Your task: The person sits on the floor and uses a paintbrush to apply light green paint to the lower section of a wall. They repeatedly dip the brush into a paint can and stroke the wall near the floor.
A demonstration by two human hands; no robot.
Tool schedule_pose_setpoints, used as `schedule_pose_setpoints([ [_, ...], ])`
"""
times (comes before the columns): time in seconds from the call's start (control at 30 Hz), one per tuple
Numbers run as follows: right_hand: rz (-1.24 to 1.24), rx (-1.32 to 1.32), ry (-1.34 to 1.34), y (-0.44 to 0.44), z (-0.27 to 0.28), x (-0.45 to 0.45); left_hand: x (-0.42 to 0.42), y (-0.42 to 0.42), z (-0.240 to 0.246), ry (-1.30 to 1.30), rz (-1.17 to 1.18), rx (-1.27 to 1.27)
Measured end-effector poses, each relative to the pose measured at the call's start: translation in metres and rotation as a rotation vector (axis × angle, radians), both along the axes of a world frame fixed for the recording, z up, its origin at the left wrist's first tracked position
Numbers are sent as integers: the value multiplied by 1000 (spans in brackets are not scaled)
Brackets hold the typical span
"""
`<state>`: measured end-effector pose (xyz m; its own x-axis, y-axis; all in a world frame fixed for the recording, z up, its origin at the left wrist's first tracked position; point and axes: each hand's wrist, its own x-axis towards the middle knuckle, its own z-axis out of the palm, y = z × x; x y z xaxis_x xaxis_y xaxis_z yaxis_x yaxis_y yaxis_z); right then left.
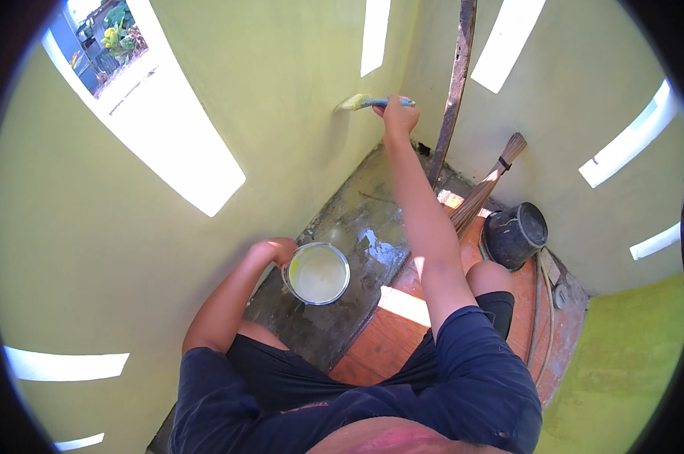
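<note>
My right hand [400,117] is closed around the blue handle of a paintbrush [370,103]. The bristles, coated in pale yellow-green, touch or nearly touch the yellow-green wall [273,113]; the exact contact is hard to tell. Lower and to the left, my left hand [277,251] grips the rim or handle side of a round bucket of paint [319,273], its fingers partly hidden. Pale, creamy liquid lies inside the bucket, with a yellow-green smear on its inner wall.
A wooden pole [457,85] stands near the corner. Beside it a stick broom [489,184] leans on the right wall. A black bucket [515,235] lies tilted near a hose [537,318] on the reddish floor [364,354]. Narrow openings pierce the walls.
</note>
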<state>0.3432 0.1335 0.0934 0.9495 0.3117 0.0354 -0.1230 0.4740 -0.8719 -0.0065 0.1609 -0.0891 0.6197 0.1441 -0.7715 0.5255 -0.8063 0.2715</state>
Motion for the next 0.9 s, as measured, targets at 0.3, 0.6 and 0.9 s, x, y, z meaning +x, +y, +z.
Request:
schedule_pose_setpoints([
  [0.3, 56, 788, -219, 12, 313, 11, -1, 4, -8, -83, -53, 48],
  [0.6, -94, 141, 154, -28, -2, -72, -1, 12, -33, -57, -164, 76],
  [0.9, 0, 489, -194, -15, 147, -62, 5, 11, -36, 2, -297, 117],
])
